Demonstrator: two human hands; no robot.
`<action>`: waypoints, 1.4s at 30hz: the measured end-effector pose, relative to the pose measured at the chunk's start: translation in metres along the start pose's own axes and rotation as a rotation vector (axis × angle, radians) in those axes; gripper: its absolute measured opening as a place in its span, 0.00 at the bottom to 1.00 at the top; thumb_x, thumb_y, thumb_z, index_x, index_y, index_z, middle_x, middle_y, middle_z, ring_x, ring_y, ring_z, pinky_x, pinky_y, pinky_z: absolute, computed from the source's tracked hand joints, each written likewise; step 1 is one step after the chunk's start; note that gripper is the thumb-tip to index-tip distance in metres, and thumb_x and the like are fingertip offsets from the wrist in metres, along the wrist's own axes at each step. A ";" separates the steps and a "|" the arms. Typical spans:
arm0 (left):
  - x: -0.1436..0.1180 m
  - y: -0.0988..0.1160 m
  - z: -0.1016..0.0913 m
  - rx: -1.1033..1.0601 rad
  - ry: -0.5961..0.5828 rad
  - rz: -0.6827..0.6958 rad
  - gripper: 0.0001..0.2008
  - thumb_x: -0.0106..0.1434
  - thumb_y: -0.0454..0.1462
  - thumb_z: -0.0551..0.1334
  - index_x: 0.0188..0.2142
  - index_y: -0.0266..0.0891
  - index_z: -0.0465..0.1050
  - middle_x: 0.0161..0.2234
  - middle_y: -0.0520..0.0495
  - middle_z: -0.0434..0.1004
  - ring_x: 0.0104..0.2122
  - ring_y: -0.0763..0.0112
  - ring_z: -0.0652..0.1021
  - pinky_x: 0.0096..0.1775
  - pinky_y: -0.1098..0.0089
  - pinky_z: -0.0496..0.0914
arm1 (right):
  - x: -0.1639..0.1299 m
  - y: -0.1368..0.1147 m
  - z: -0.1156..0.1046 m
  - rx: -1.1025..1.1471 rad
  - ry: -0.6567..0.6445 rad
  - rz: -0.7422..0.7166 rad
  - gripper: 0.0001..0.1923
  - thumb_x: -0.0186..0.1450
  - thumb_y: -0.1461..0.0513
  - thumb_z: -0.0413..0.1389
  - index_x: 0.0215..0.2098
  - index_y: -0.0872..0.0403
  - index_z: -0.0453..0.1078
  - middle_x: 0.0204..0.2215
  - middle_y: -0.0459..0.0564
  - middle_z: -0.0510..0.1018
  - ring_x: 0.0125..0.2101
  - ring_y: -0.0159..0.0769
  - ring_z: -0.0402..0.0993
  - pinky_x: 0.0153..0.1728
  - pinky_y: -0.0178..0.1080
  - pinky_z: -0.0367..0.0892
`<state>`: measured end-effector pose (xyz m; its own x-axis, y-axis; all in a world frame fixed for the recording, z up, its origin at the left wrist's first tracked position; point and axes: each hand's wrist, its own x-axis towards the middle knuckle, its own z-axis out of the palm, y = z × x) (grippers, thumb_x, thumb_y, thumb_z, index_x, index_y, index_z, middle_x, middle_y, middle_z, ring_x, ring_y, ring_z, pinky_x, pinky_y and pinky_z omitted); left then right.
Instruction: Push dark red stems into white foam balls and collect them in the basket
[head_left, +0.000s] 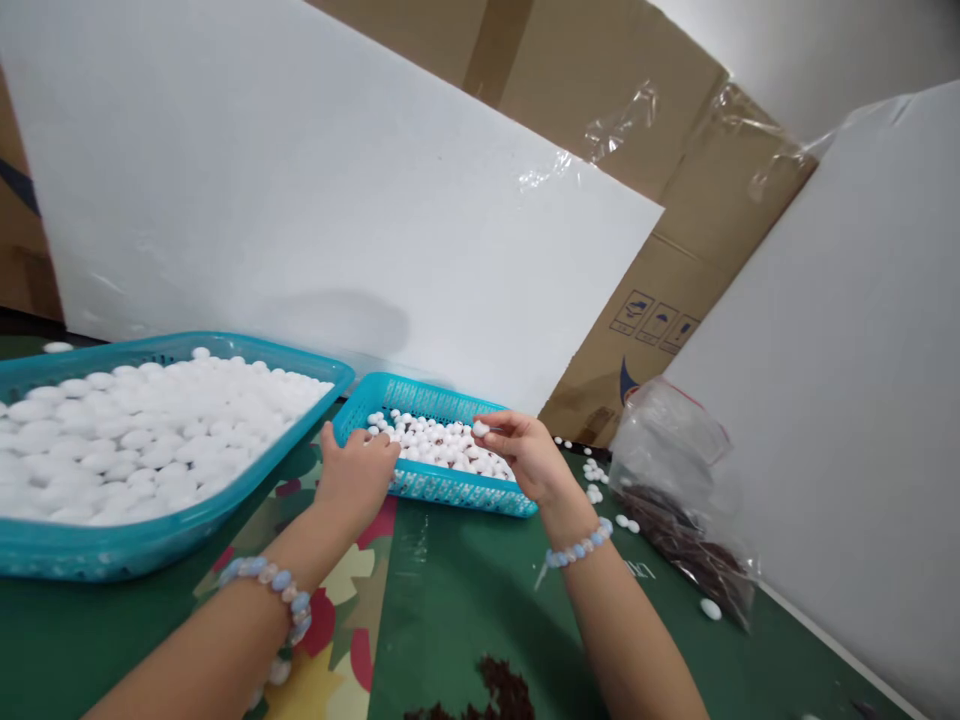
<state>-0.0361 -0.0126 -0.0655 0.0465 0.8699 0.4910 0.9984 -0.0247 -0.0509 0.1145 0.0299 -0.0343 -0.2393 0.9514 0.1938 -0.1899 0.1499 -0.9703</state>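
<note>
Far left: large turquoise plastic tray [45,560], heaped with smooth white oval pieces [135,440], resting on the green patterned worktop [450,600]. One stray white piece on the worktop behind the tray's back rim.

Next right: left hand [356,470], palm down, fingers loosely spread, not closed on anything, fingertips over the near left corner of the small turquoise perforated plastic basket [450,487] and touching the pieces there. String of pale blue and white beads [274,585] around the left wrist.

Centre: small basket just right of the large tray, part filled with the same white pieces.

Then the right hand [529,455] at the basket's right end, thumb and forefinger pinched together on a single white oval piece [481,428], held just above the basket's contents. Matching bead bracelet [581,547] on the right wrist.

Further right: several loose white pieces [596,480] scattered on the worktop, beside a crumpled clear plastic bag [675,470] holding dark reddish-brown bits. One more white piece near the bag's lower end.

Bottom centre: small heap of dark brown bits [506,690] on the worktop.

Behind: tilted white board [300,180], brown cardboard boxes [637,120], another white panel [847,380] on the right.
</note>
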 end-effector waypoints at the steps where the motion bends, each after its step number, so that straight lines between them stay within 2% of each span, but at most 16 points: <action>1: 0.000 0.000 0.000 0.006 0.017 0.006 0.11 0.50 0.27 0.48 0.26 0.35 0.67 0.30 0.43 0.70 0.36 0.57 0.67 0.40 0.47 0.50 | 0.001 0.001 0.000 0.006 0.010 -0.003 0.09 0.32 0.67 0.57 0.15 0.57 0.65 0.15 0.40 0.68 0.19 0.23 0.63 0.24 0.30 0.60; 7: 0.000 0.004 -0.005 0.041 0.094 0.066 0.14 0.51 0.26 0.45 0.26 0.38 0.67 0.30 0.44 0.70 0.39 0.56 0.64 0.41 0.48 0.49 | 0.002 0.000 0.000 -0.009 0.061 -0.018 0.09 0.35 0.65 0.57 0.17 0.57 0.64 0.12 0.40 0.66 0.15 0.24 0.62 0.23 0.33 0.60; 13: 0.000 0.008 -0.007 0.046 0.135 0.111 0.16 0.51 0.26 0.43 0.26 0.40 0.67 0.31 0.45 0.70 0.40 0.55 0.63 0.41 0.49 0.49 | 0.001 -0.003 -0.001 -0.118 0.140 -0.070 0.03 0.39 0.69 0.53 0.15 0.58 0.63 0.12 0.40 0.65 0.16 0.23 0.60 0.22 0.32 0.59; 16: 0.000 0.009 -0.007 0.047 0.159 0.121 0.17 0.51 0.27 0.42 0.26 0.40 0.67 0.32 0.45 0.70 0.41 0.55 0.62 0.41 0.49 0.49 | 0.002 -0.005 -0.006 -0.218 0.182 -0.096 0.05 0.40 0.72 0.51 0.15 0.58 0.63 0.14 0.41 0.65 0.17 0.24 0.61 0.22 0.31 0.58; 21: 0.001 0.012 -0.007 0.044 0.171 0.150 0.17 0.50 0.26 0.42 0.27 0.39 0.68 0.32 0.44 0.70 0.41 0.55 0.63 0.42 0.50 0.48 | 0.006 -0.008 -0.021 -0.420 0.244 -0.129 0.08 0.43 0.74 0.49 0.19 0.57 0.65 0.25 0.45 0.70 0.27 0.28 0.65 0.30 0.32 0.59; 25: 0.000 0.015 -0.004 0.043 0.169 0.158 0.17 0.49 0.25 0.43 0.27 0.40 0.67 0.31 0.45 0.70 0.39 0.56 0.64 0.41 0.51 0.50 | 0.007 -0.010 -0.035 -0.575 0.213 -0.047 0.10 0.46 0.73 0.48 0.22 0.57 0.67 0.33 0.48 0.70 0.36 0.35 0.65 0.37 0.37 0.58; 29: -0.002 0.015 -0.002 0.046 0.186 0.129 0.15 0.48 0.26 0.45 0.25 0.40 0.67 0.30 0.45 0.70 0.38 0.57 0.65 0.41 0.52 0.51 | 0.002 -0.020 -0.049 -0.706 0.231 -0.022 0.11 0.46 0.73 0.49 0.21 0.55 0.68 0.35 0.47 0.70 0.43 0.37 0.59 0.46 0.39 0.49; 33: -0.001 0.010 -0.001 0.041 0.215 0.092 0.12 0.49 0.29 0.46 0.25 0.39 0.67 0.29 0.45 0.70 0.35 0.57 0.65 0.39 0.53 0.54 | -0.011 -0.037 -0.071 -0.772 0.339 -0.015 0.12 0.46 0.69 0.53 0.31 0.54 0.67 0.43 0.47 0.63 0.49 0.41 0.48 0.50 0.42 0.37; 35: -0.001 0.008 -0.001 0.041 0.240 0.077 0.12 0.49 0.29 0.45 0.25 0.39 0.66 0.29 0.45 0.70 0.35 0.57 0.65 0.38 0.53 0.54 | -0.016 -0.039 -0.081 -0.762 0.373 0.003 0.20 0.47 0.65 0.54 0.39 0.54 0.62 0.46 0.48 0.59 0.50 0.42 0.46 0.49 0.43 0.40; 37: -0.001 0.007 -0.002 0.043 0.265 0.067 0.13 0.49 0.28 0.45 0.24 0.39 0.66 0.29 0.45 0.70 0.36 0.57 0.64 0.38 0.53 0.53 | -0.018 -0.036 -0.089 -0.726 0.377 0.026 0.24 0.49 0.61 0.53 0.45 0.52 0.56 0.47 0.48 0.58 0.48 0.39 0.51 0.47 0.40 0.49; 39: -0.002 0.008 -0.002 0.045 0.289 0.059 0.14 0.49 0.28 0.44 0.24 0.39 0.66 0.28 0.46 0.70 0.36 0.57 0.64 0.39 0.53 0.52 | -0.018 -0.030 -0.094 -0.685 0.380 0.065 0.24 0.52 0.59 0.50 0.46 0.52 0.53 0.46 0.50 0.59 0.45 0.36 0.56 0.42 0.38 0.57; 42: -0.003 0.007 -0.001 0.043 0.323 0.049 0.14 0.49 0.27 0.44 0.24 0.38 0.67 0.28 0.46 0.70 0.36 0.57 0.63 0.41 0.53 0.50 | -0.015 -0.020 -0.096 -0.625 0.360 0.167 0.17 0.55 0.61 0.48 0.43 0.57 0.56 0.40 0.52 0.64 0.37 0.33 0.64 0.35 0.38 0.62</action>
<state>-0.0292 -0.0160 -0.0663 0.1088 0.6668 0.7372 0.9928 -0.0360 -0.1140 0.2135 0.0388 -0.0316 0.1300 0.9882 0.0815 0.4247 0.0188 -0.9052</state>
